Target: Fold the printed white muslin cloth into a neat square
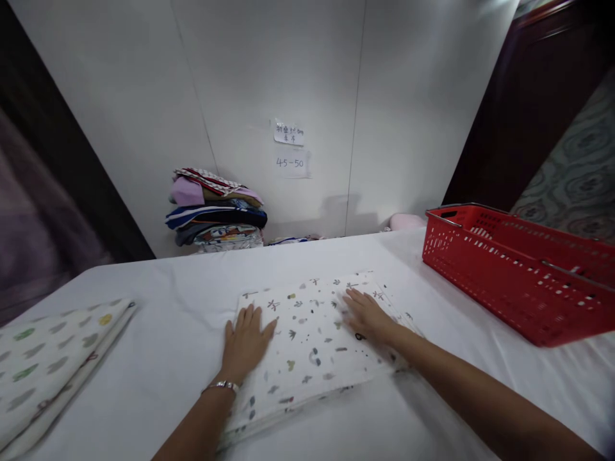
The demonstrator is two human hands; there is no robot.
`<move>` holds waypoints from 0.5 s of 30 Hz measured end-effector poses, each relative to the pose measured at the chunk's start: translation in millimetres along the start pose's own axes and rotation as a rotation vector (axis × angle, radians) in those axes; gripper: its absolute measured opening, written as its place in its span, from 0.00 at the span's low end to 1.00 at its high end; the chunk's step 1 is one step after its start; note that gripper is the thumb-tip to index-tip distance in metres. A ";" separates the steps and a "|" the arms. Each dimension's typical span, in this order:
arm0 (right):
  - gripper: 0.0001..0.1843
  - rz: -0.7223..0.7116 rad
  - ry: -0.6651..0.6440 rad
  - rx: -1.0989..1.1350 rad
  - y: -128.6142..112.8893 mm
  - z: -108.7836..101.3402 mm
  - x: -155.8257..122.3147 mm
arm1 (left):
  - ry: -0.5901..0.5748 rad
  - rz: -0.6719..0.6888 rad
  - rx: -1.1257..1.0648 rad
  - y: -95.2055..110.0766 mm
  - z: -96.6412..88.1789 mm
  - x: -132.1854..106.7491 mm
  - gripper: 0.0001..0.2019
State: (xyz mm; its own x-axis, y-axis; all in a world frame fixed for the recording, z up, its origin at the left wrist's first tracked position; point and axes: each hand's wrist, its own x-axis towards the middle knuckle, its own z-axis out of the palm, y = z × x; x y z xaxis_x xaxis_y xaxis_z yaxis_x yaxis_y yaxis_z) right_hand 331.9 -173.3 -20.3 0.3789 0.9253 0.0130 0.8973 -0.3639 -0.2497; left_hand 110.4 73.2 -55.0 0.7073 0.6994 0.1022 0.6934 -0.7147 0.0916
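Note:
A white cloth [307, 346] with small printed plants and shapes lies folded into a flat rectangle on the white-covered table [177, 365]. Over its left edge rests my left hand [247, 340], fingers spread and palm down, with a bracelet on the wrist. My right hand [368, 317] lies palm down on the right part of the same cloth, its fingers stretched out and somewhat blurred by motion. Neither hand grips the fabric. The cloth's near edge shows more than one layer.
Another folded cloth [52, 365] with leaf-like prints lies at the table's left. A red plastic basket [509, 269] stands on the right. Beyond the far edge are a stack of folded clothes [216, 214] and a pink item [406, 222], before a wall bearing paper notes [291, 163].

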 end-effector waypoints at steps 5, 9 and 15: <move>0.39 0.168 -0.055 -0.032 33.8 8.3 56.2 | -0.024 0.004 0.008 -1.0 -0.5 0.9 0.34; 0.39 0.251 -0.040 -0.059 61.7 11.3 63.8 | -0.051 0.000 0.006 1.0 -2.6 0.2 0.34; 0.38 0.248 -0.037 -0.080 64.7 11.7 63.3 | -0.093 -0.024 0.014 0.9 -6.2 1.0 0.34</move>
State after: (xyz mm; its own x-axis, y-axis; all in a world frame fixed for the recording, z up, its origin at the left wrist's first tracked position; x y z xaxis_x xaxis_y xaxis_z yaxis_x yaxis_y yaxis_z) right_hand 411.3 -137.0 -47.0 0.5821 0.8096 -0.0750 0.7937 -0.5858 -0.1637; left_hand 110.9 73.3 -48.7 0.6999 0.7142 0.0076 0.7115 -0.6982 0.0793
